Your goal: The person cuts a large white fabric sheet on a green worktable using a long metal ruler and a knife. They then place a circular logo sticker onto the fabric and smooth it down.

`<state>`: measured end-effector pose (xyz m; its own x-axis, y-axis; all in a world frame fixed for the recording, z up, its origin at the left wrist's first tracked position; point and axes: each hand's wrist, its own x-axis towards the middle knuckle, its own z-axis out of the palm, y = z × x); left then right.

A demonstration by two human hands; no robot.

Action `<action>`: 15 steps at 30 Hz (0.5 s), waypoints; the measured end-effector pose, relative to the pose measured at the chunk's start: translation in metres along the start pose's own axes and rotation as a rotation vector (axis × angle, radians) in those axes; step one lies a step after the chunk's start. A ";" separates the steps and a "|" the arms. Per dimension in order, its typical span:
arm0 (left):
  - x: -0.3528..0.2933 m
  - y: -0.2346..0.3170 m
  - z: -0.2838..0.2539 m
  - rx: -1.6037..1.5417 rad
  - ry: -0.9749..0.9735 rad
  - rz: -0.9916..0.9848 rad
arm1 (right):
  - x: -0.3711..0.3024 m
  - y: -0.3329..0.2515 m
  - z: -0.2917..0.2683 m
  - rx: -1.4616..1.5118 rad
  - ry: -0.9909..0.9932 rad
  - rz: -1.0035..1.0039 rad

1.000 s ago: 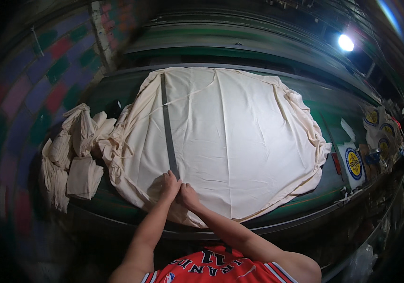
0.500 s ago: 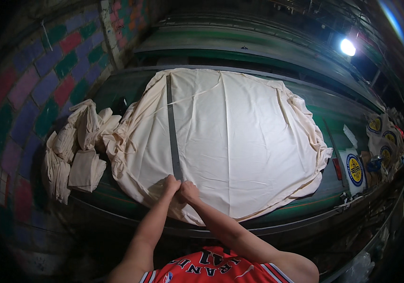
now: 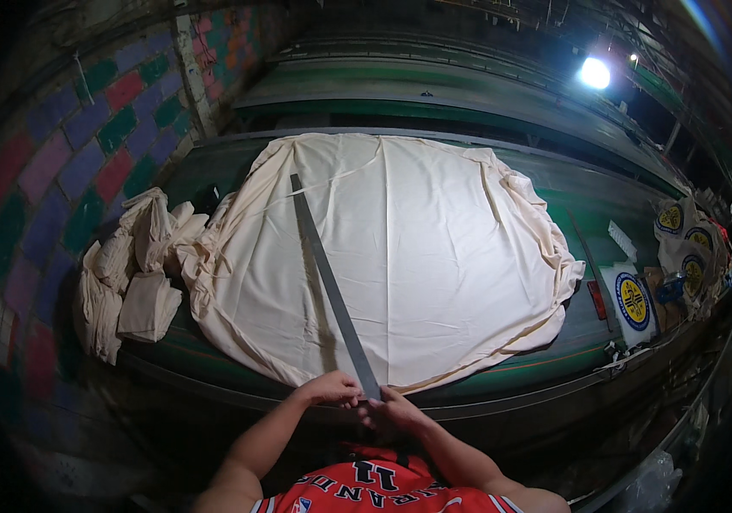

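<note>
A broad cream cloth lies spread in layers over the green table, its edges bunched and wrinkled at both sides. Across it, slanting from far left to the near middle, runs a long grey flat straightedge. My right hand grips its near end, just past the cloth's front edge. Close on the left of that end, my left hand has its fingers curled in; whatever they pinch is too small to make out. A thin cream strip of fabric passes by the straightedge's far end.
Folded cream cloth bundles are piled at the table's left end. On the right lie a red-handled tool, a thin dark rod and printed cloth pieces. A painted block wall stands at the left.
The straightedge's near end has come toward me and to the right, so it now slants. Both hands moved back with it, off the cloth's front edge, and have parted slightly.
</note>
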<state>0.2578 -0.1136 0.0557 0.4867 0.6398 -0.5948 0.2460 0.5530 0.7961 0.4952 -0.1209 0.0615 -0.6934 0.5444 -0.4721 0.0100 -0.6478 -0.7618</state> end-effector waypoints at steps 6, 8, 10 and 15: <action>0.006 0.016 -0.013 0.163 0.203 0.060 | -0.090 0.032 -0.001 -0.124 0.240 -0.083; 0.004 0.018 -0.036 0.098 0.227 0.029 | -0.106 0.035 -0.003 -0.098 0.277 -0.041; 0.004 0.020 -0.062 0.090 0.314 -0.003 | -0.109 0.036 -0.003 -0.155 0.328 -0.099; 0.007 0.024 -0.144 -0.014 0.623 -0.008 | -0.091 0.031 0.005 -0.112 0.481 -0.105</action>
<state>0.1464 -0.0187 0.0543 -0.0967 0.8243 -0.5578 0.2348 0.5635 0.7920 0.5547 -0.1932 0.0830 -0.2848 0.8047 -0.5210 0.0530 -0.5294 -0.8467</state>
